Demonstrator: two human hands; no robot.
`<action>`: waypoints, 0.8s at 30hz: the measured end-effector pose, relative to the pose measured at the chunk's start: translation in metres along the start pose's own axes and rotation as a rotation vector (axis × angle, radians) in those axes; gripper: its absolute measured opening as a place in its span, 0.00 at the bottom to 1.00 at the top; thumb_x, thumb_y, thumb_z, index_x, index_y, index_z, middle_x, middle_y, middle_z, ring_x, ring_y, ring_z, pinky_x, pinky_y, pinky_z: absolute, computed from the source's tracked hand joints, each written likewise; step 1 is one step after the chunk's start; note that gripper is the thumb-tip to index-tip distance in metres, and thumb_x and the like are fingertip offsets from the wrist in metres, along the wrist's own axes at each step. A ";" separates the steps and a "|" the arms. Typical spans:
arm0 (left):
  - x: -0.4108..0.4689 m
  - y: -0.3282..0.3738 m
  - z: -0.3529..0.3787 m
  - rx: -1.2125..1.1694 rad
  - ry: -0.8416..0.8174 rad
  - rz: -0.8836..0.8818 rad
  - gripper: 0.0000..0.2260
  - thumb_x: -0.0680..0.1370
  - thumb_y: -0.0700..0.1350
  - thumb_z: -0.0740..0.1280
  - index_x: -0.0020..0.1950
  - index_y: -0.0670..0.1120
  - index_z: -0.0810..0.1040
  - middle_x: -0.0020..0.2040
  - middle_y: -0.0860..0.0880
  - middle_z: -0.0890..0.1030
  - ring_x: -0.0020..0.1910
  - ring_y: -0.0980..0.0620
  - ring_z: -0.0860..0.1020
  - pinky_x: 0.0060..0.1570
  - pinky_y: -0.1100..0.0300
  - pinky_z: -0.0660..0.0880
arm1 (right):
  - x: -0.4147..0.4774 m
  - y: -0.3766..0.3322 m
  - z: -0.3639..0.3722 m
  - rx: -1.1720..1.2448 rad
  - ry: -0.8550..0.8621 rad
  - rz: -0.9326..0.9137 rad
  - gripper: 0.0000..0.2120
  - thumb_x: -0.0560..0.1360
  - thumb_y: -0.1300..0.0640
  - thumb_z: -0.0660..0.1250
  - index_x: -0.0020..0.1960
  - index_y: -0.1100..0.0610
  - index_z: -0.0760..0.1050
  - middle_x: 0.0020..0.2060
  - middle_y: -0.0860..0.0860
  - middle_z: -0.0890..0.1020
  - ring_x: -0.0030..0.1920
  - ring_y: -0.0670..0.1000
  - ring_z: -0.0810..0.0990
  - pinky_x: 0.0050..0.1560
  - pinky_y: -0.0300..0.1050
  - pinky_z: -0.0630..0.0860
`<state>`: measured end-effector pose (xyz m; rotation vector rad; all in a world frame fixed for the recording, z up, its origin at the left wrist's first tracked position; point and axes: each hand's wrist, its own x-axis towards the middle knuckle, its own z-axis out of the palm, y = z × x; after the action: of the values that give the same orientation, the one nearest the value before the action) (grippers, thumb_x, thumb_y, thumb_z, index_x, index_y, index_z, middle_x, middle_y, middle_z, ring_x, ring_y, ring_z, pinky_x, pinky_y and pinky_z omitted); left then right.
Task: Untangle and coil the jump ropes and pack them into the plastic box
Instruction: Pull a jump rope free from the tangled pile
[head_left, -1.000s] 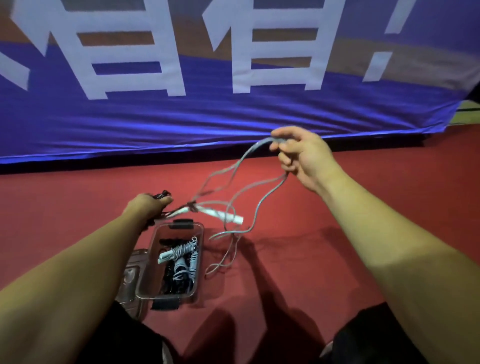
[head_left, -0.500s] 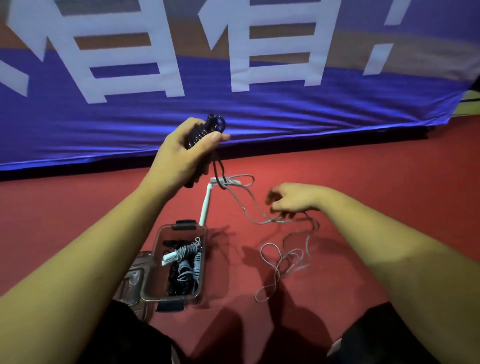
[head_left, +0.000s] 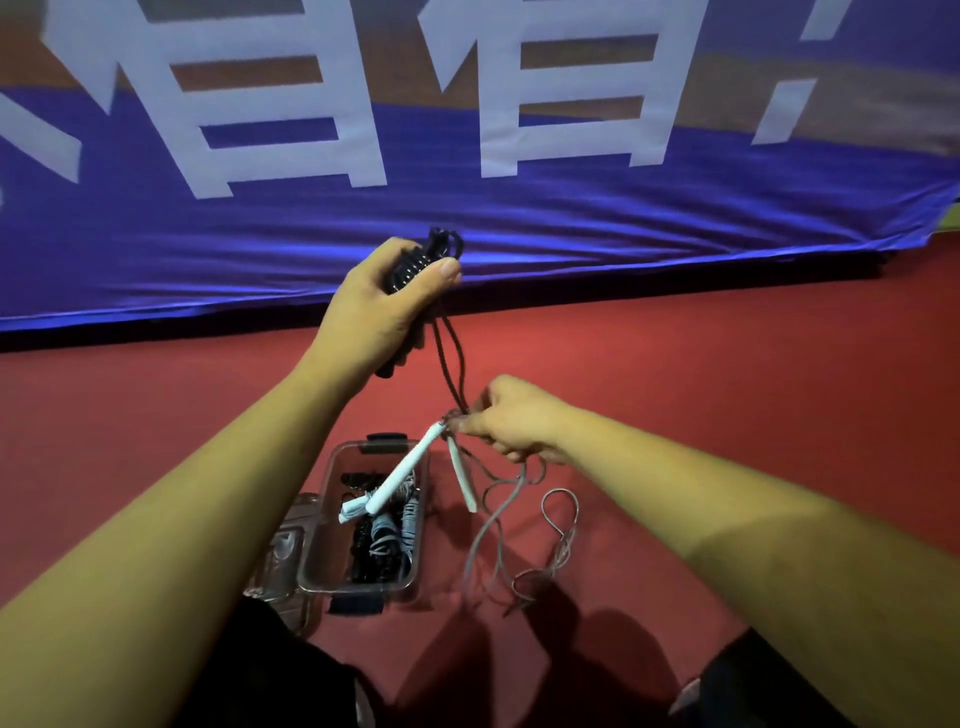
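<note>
1. The left hand (head_left: 374, 306) grips a black coiled jump rope bundle (head_left: 413, 265), held up.
2. The right hand (head_left: 514, 421) pinches a thin grey jump rope (head_left: 493, 519) beside its white handles (head_left: 402, 475).
3. A clear plastic box (head_left: 318, 540) holding coiled ropes sits on the red floor (head_left: 727, 415) below.

arms: left forearm (head_left: 182, 519) and right forearm (head_left: 727, 519) are seen bare up to the frame edges | hands: left hand (head_left: 374, 312) and right hand (head_left: 511, 421) are uncovered; a short, trimmed thumbnail is shown on the left | legs: black fabric (head_left: 249, 675) is worn over both thighs, seen at the bottom
</note>
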<state>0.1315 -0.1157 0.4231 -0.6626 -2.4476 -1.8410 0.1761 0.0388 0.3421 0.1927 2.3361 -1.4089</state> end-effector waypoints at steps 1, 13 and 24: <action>0.003 -0.010 -0.004 0.066 0.032 -0.043 0.17 0.75 0.61 0.69 0.49 0.48 0.73 0.43 0.38 0.83 0.23 0.45 0.71 0.21 0.56 0.66 | 0.000 -0.001 -0.005 -0.272 0.078 -0.023 0.13 0.74 0.52 0.72 0.40 0.60 0.74 0.23 0.51 0.69 0.22 0.50 0.64 0.24 0.38 0.62; 0.010 -0.130 -0.006 0.510 0.003 -0.389 0.18 0.73 0.62 0.70 0.45 0.47 0.76 0.30 0.49 0.79 0.22 0.50 0.76 0.22 0.62 0.70 | -0.009 -0.015 -0.028 0.611 0.219 -0.426 0.11 0.81 0.59 0.61 0.43 0.63 0.76 0.25 0.55 0.71 0.18 0.43 0.62 0.23 0.38 0.57; 0.003 -0.139 -0.041 0.717 -0.008 -0.616 0.23 0.72 0.67 0.69 0.54 0.51 0.76 0.37 0.46 0.82 0.27 0.47 0.79 0.21 0.63 0.70 | -0.024 -0.005 -0.108 0.528 0.433 -0.435 0.14 0.81 0.60 0.60 0.37 0.57 0.73 0.44 0.54 0.80 0.39 0.47 0.78 0.37 0.39 0.73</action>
<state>0.0721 -0.1829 0.3089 0.1423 -3.2297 -0.8520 0.1676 0.1328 0.4003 0.1505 2.3644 -2.3999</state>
